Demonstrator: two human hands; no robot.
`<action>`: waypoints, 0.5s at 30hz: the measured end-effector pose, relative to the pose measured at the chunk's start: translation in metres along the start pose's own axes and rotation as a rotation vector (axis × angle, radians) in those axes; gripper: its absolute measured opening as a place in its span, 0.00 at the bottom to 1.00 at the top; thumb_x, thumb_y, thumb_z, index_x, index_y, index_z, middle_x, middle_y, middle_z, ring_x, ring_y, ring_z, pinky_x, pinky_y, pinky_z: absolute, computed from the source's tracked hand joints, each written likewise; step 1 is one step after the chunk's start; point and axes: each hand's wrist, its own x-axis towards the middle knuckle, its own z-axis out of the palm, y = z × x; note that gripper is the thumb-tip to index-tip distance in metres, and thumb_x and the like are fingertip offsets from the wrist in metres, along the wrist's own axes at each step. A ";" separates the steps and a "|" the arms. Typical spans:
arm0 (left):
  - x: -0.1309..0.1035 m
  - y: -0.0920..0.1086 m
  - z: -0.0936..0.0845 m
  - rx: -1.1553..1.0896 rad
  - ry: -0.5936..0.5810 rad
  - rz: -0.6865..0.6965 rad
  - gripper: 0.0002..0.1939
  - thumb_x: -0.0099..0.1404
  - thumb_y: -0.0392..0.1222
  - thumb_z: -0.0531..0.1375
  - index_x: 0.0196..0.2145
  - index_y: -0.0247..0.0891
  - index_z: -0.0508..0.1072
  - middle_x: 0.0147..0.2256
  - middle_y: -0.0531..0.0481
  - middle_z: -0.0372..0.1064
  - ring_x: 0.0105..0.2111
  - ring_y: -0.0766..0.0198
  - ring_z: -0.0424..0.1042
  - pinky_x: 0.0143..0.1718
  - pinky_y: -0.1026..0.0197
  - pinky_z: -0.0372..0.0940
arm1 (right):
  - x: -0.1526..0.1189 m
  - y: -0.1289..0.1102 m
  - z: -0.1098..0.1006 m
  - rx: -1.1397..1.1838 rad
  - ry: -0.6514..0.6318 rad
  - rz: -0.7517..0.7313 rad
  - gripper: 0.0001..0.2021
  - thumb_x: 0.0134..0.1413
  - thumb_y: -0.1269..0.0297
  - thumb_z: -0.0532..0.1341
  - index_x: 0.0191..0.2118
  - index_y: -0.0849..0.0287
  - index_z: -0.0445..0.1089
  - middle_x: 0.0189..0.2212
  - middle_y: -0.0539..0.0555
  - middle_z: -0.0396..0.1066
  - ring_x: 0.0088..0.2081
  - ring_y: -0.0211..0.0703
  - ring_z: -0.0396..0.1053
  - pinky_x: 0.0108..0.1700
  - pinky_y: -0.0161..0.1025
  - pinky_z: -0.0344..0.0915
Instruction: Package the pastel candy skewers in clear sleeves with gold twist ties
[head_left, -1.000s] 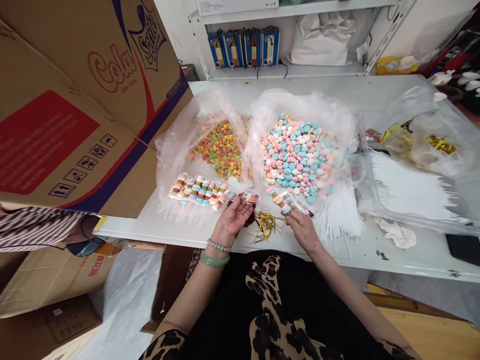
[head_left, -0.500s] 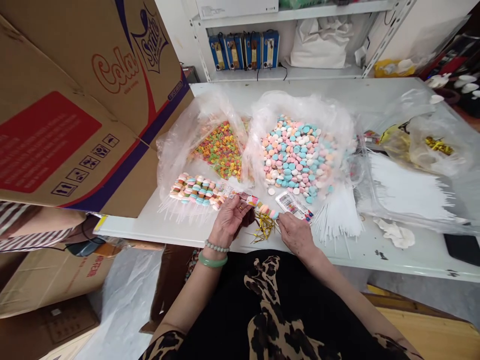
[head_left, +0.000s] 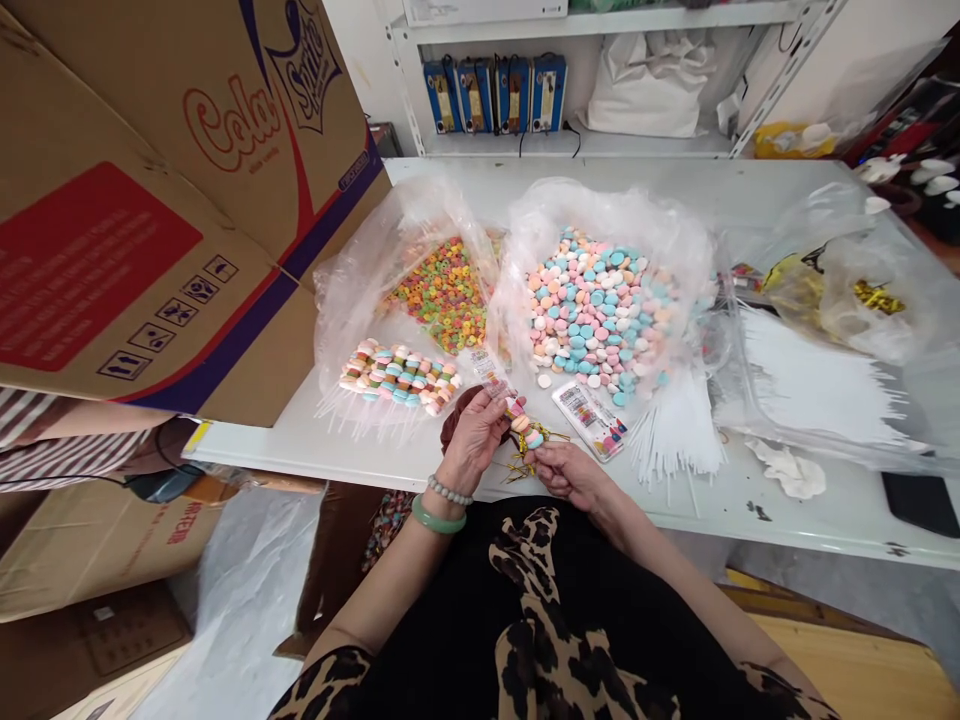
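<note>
My left hand point(head_left: 476, 437) pinches a clear printed candy wrapper point(head_left: 487, 370) by its lower part. A candy skewer point(head_left: 529, 430), stacked with pastel pieces, sits at the wrapper's lower end; how far inside it is, I cannot tell. The fingers of my right hand point(head_left: 570, 472) are closed at the skewer's lower end, and the stick itself is mostly hidden. Gold twist ties point(head_left: 517, 467) lie on the table under the hands. A stack of printed wrappers point(head_left: 589, 420) is just beyond my right hand. Several finished-looking candy skewers point(head_left: 401, 375) lie in a pile to the left.
Behind the hands are a bag of ring-shaped candies point(head_left: 442, 290) and a bag of pastel round candies point(head_left: 585, 305). White sticks point(head_left: 675, 430) lie to the right, with more sticks point(head_left: 817, 375) farther over. A large cardboard box point(head_left: 172, 220) stands left; a shelf point(head_left: 480, 145) is behind.
My right hand has moved left and slightly down, with the candy skewer. My left hand has shifted a little right, and the wrapper now points up and away. The view has shifted slightly.
</note>
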 end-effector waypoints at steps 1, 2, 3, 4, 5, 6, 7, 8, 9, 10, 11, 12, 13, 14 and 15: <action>0.000 -0.002 -0.001 0.000 0.005 0.004 0.19 0.49 0.38 0.71 0.40 0.37 0.75 0.38 0.48 0.76 0.40 0.59 0.76 0.42 0.59 0.69 | 0.001 0.000 -0.002 0.092 -0.087 0.068 0.12 0.48 0.57 0.64 0.33 0.61 0.68 0.16 0.41 0.52 0.16 0.27 0.36 0.18 0.30 0.33; 0.000 -0.004 -0.003 0.004 0.013 0.008 0.19 0.50 0.38 0.71 0.41 0.37 0.75 0.39 0.48 0.76 0.40 0.60 0.76 0.42 0.60 0.69 | 0.001 0.000 -0.004 0.156 -0.149 0.109 0.12 0.47 0.58 0.64 0.32 0.62 0.68 0.16 0.40 0.51 0.16 0.26 0.35 0.18 0.30 0.32; 0.000 -0.006 -0.004 0.008 0.022 0.014 0.19 0.50 0.38 0.71 0.41 0.37 0.75 0.39 0.48 0.76 0.39 0.61 0.75 0.42 0.60 0.68 | 0.002 0.000 -0.006 0.189 -0.183 0.131 0.11 0.47 0.59 0.64 0.32 0.62 0.67 0.17 0.40 0.50 0.16 0.26 0.35 0.17 0.30 0.32; 0.000 -0.008 -0.006 0.012 0.031 0.021 0.19 0.50 0.38 0.71 0.41 0.37 0.76 0.39 0.48 0.76 0.38 0.63 0.75 0.42 0.61 0.68 | 0.003 0.001 -0.007 0.192 -0.182 0.128 0.11 0.47 0.58 0.64 0.32 0.61 0.67 0.17 0.40 0.50 0.16 0.26 0.35 0.17 0.30 0.32; 0.000 -0.010 -0.007 0.016 0.043 0.028 0.19 0.50 0.38 0.71 0.41 0.37 0.76 0.38 0.49 0.76 0.37 0.64 0.74 0.41 0.61 0.68 | 0.004 0.002 -0.007 0.159 -0.152 0.101 0.12 0.48 0.57 0.63 0.33 0.61 0.67 0.17 0.40 0.51 0.16 0.27 0.35 0.18 0.30 0.33; 0.000 -0.011 -0.007 0.019 0.056 0.037 0.18 0.50 0.38 0.71 0.40 0.37 0.76 0.38 0.49 0.76 0.36 0.65 0.74 0.41 0.62 0.68 | 0.005 0.002 -0.006 0.090 -0.087 0.047 0.12 0.50 0.56 0.62 0.33 0.61 0.68 0.17 0.41 0.51 0.16 0.27 0.36 0.18 0.31 0.34; 0.000 -0.012 -0.008 0.020 0.070 0.045 0.18 0.49 0.38 0.71 0.40 0.37 0.76 0.37 0.50 0.75 0.35 0.66 0.74 0.40 0.62 0.68 | 0.006 0.003 -0.004 -0.026 0.005 -0.032 0.12 0.52 0.55 0.60 0.33 0.61 0.68 0.17 0.42 0.52 0.16 0.28 0.38 0.18 0.31 0.36; 0.001 -0.013 -0.008 0.023 0.082 0.049 0.18 0.49 0.38 0.71 0.39 0.37 0.76 0.36 0.50 0.75 0.35 0.66 0.73 0.40 0.62 0.68 | 0.006 0.004 -0.002 -0.190 0.115 -0.133 0.12 0.54 0.55 0.59 0.32 0.60 0.68 0.18 0.43 0.53 0.17 0.29 0.42 0.19 0.31 0.39; 0.001 -0.012 -0.009 0.028 0.092 0.050 0.18 0.49 0.38 0.71 0.39 0.37 0.76 0.36 0.50 0.75 0.34 0.66 0.73 0.40 0.62 0.68 | 0.006 0.004 0.001 -0.396 0.239 -0.254 0.11 0.56 0.57 0.57 0.31 0.60 0.68 0.18 0.44 0.55 0.18 0.31 0.47 0.21 0.32 0.42; 0.001 -0.011 -0.009 0.033 0.101 0.046 0.18 0.49 0.38 0.71 0.38 0.37 0.76 0.35 0.50 0.75 0.34 0.66 0.73 0.40 0.62 0.67 | 0.005 0.003 0.003 -0.629 0.361 -0.374 0.11 0.59 0.59 0.55 0.31 0.60 0.68 0.19 0.46 0.58 0.20 0.33 0.51 0.23 0.33 0.45; 0.001 -0.009 -0.009 0.040 0.111 0.044 0.17 0.49 0.38 0.71 0.38 0.37 0.76 0.35 0.50 0.75 0.34 0.66 0.73 0.40 0.61 0.67 | 0.004 0.003 0.004 -0.873 0.469 -0.475 0.11 0.60 0.62 0.54 0.31 0.60 0.69 0.21 0.49 0.62 0.23 0.35 0.55 0.25 0.34 0.46; 0.002 -0.006 -0.010 0.049 0.119 0.043 0.17 0.49 0.39 0.71 0.38 0.37 0.76 0.34 0.50 0.75 0.34 0.65 0.73 0.40 0.60 0.68 | 0.002 0.001 0.005 -1.103 0.554 -0.547 0.11 0.61 0.66 0.52 0.31 0.60 0.69 0.24 0.51 0.65 0.25 0.37 0.58 0.26 0.35 0.47; 0.002 -0.003 -0.010 0.062 0.127 0.045 0.17 0.49 0.39 0.71 0.37 0.36 0.76 0.35 0.49 0.75 0.34 0.64 0.74 0.41 0.60 0.68 | 0.000 0.000 0.006 -1.301 0.618 -0.588 0.12 0.61 0.69 0.51 0.32 0.60 0.70 0.26 0.52 0.67 0.26 0.38 0.60 0.27 0.36 0.46; 0.002 0.000 -0.011 0.076 0.134 0.050 0.17 0.48 0.39 0.71 0.37 0.36 0.76 0.35 0.49 0.75 0.35 0.63 0.74 0.41 0.59 0.68 | -0.001 -0.001 0.006 -1.455 0.669 -0.606 0.13 0.62 0.72 0.49 0.34 0.60 0.70 0.27 0.53 0.68 0.27 0.38 0.60 0.27 0.37 0.46; 0.002 0.003 -0.012 0.092 0.139 0.055 0.17 0.48 0.38 0.72 0.37 0.36 0.76 0.35 0.49 0.75 0.35 0.63 0.74 0.41 0.58 0.68 | -0.002 -0.002 0.005 -1.567 0.705 -0.612 0.13 0.62 0.73 0.49 0.34 0.61 0.71 0.27 0.54 0.69 0.27 0.38 0.61 0.27 0.38 0.45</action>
